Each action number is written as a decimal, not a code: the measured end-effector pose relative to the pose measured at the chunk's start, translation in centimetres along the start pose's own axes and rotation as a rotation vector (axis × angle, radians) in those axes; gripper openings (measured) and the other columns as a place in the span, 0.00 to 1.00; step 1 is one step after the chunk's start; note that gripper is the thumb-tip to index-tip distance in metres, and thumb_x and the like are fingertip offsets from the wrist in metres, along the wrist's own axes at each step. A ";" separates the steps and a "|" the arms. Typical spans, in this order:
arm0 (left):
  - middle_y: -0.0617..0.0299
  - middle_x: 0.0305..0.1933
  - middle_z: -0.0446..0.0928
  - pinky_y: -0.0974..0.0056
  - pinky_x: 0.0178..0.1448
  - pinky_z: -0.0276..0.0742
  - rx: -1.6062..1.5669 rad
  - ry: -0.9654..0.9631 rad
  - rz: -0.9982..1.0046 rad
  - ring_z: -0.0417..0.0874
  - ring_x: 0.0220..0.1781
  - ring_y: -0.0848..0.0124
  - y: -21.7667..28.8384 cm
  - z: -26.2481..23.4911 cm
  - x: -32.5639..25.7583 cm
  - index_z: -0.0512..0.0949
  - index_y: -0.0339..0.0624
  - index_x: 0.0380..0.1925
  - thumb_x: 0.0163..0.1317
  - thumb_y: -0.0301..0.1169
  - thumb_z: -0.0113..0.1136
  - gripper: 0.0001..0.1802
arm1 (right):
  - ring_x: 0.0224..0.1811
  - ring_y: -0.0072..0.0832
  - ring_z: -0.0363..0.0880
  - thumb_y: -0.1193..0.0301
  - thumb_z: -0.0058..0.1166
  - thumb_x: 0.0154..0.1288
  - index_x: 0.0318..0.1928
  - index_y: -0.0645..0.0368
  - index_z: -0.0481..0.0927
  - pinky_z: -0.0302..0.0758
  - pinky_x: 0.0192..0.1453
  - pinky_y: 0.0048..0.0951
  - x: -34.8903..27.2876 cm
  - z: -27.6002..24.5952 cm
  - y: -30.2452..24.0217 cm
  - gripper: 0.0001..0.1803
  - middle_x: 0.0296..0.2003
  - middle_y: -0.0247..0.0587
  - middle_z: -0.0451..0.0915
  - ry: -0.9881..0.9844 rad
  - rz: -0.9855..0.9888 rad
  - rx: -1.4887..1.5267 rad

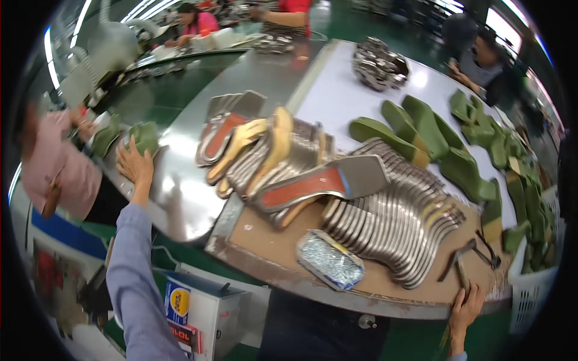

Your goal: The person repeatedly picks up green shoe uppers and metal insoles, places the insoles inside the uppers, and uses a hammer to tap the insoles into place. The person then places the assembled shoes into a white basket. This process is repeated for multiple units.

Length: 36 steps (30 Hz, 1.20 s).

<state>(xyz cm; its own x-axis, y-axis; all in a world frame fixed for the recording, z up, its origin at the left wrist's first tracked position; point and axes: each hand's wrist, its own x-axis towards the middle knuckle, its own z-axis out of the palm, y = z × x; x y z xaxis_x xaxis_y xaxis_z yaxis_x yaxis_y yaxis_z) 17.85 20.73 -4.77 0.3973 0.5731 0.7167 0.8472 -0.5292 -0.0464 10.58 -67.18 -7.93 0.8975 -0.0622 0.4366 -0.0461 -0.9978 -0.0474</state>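
My left hand [135,165] reaches out over the shiny metal tabletop at the left, fingers spread, with the fingertips against a green shoe last [144,138]. A second green shoe last [107,136] is just beyond it, beside a person in pink. At the lower right, my right hand [468,305] is closed round the handle of a hammer [462,274], whose dark head lies on the brown board. Black pincers [489,256] rest beside the hammer. Between my hands lie rows of silvery shoe soles [391,225], and one with a red-brown inner face [325,182] lies across them.
A clear plastic-wrapped pack [331,259] lies near the table's front edge. More green shoe lasts [424,129] cover the right side, beside a white basket [530,289]. A silvery bundle [379,63] stands at the back. Below left is a grey cabinet [224,313]. Other people work around.
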 end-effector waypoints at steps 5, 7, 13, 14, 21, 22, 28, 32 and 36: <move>0.43 0.55 0.80 0.51 0.64 0.74 -0.580 -0.419 0.430 0.80 0.58 0.47 12.3 -1.7 -3.4 0.80 0.32 0.51 0.61 0.48 0.65 0.29 | 0.51 0.52 0.75 0.68 0.58 0.60 0.52 0.57 0.80 0.70 0.57 0.49 1.8 0.3 -1.7 0.19 0.47 0.53 0.77 0.040 -0.049 -0.012; 0.45 0.52 0.79 0.50 0.60 0.75 -0.498 -0.323 0.521 0.79 0.54 0.46 13.2 -0.4 -2.6 0.80 0.34 0.48 0.54 0.43 0.69 0.27 | 0.49 0.50 0.75 0.67 0.58 0.59 0.51 0.57 0.80 0.70 0.55 0.50 2.4 -0.7 -1.6 0.19 0.43 0.50 0.77 0.087 -0.084 -0.006; 0.49 0.33 0.79 0.49 0.43 0.74 -0.744 -0.166 0.422 0.80 0.37 0.44 15.2 -1.3 -2.6 0.72 0.39 0.41 0.57 0.28 0.65 0.14 | 0.43 0.46 0.75 0.64 0.62 0.62 0.50 0.60 0.81 0.73 0.48 0.46 2.3 -1.4 -1.0 0.18 0.39 0.48 0.76 -0.016 0.069 0.262; 0.52 0.31 0.80 0.50 0.41 0.74 -0.795 -0.179 0.344 0.81 0.35 0.46 15.3 -0.8 -2.2 0.73 0.38 0.40 0.58 0.28 0.65 0.13 | 0.43 0.45 0.76 0.63 0.62 0.63 0.50 0.60 0.81 0.74 0.47 0.44 2.7 -1.4 -0.3 0.18 0.39 0.48 0.76 -0.047 0.105 0.356; 0.51 0.57 0.76 0.63 0.57 0.76 -1.432 0.037 0.003 0.79 0.56 0.64 12.8 -9.1 -1.7 0.71 0.36 0.65 0.70 0.30 0.60 0.25 | 0.56 0.50 0.77 0.65 0.59 0.69 0.64 0.64 0.70 0.74 0.59 0.44 15.5 3.0 3.2 0.28 0.51 0.56 0.78 0.159 0.265 0.388; 0.51 0.61 0.74 0.64 0.60 0.74 -1.431 -0.027 0.059 0.77 0.59 0.64 12.9 -10.4 -3.4 0.67 0.38 0.69 0.73 0.31 0.55 0.26 | 0.56 0.53 0.77 0.65 0.58 0.69 0.64 0.65 0.70 0.74 0.59 0.45 16.6 5.4 4.4 0.28 0.52 0.59 0.78 0.175 0.264 0.446; 0.51 0.66 0.71 0.63 0.66 0.71 -1.984 -0.415 -0.588 0.76 0.60 0.65 10.6 -20.1 -11.7 0.65 0.40 0.72 0.80 0.41 0.44 0.27 | 0.55 0.53 0.81 0.60 0.53 0.72 0.61 0.65 0.75 0.75 0.60 0.43 19.7 4.9 5.4 0.26 0.51 0.63 0.82 -0.127 0.111 0.630; 0.59 0.53 0.75 0.65 0.52 0.75 -1.949 -0.707 -0.437 0.77 0.45 0.74 7.7 -21.2 -16.9 0.68 0.38 0.64 0.77 0.47 0.49 0.27 | 0.56 0.53 0.80 0.46 0.48 0.72 0.56 0.61 0.80 0.74 0.60 0.46 22.2 2.5 13.0 0.31 0.53 0.58 0.82 0.193 0.674 0.356; 0.50 0.55 0.77 0.55 0.51 0.80 -1.903 -0.800 -0.490 0.81 0.49 0.60 10.2 -29.8 -22.2 0.66 0.35 0.65 0.74 0.37 0.52 0.25 | 0.63 0.53 0.76 0.40 0.65 0.50 0.72 0.63 0.61 0.72 0.67 0.45 23.3 5.2 21.1 0.56 0.58 0.61 0.78 0.010 1.037 0.205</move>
<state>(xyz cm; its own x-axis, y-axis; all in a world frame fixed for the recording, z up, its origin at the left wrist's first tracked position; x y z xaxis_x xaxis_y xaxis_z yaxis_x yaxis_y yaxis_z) 7.12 -16.01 -0.45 0.7730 0.6328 0.0453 -0.2000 0.1753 0.9640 32.76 -89.61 -3.42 0.4575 -0.8832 0.1031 -0.7126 -0.4335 -0.5516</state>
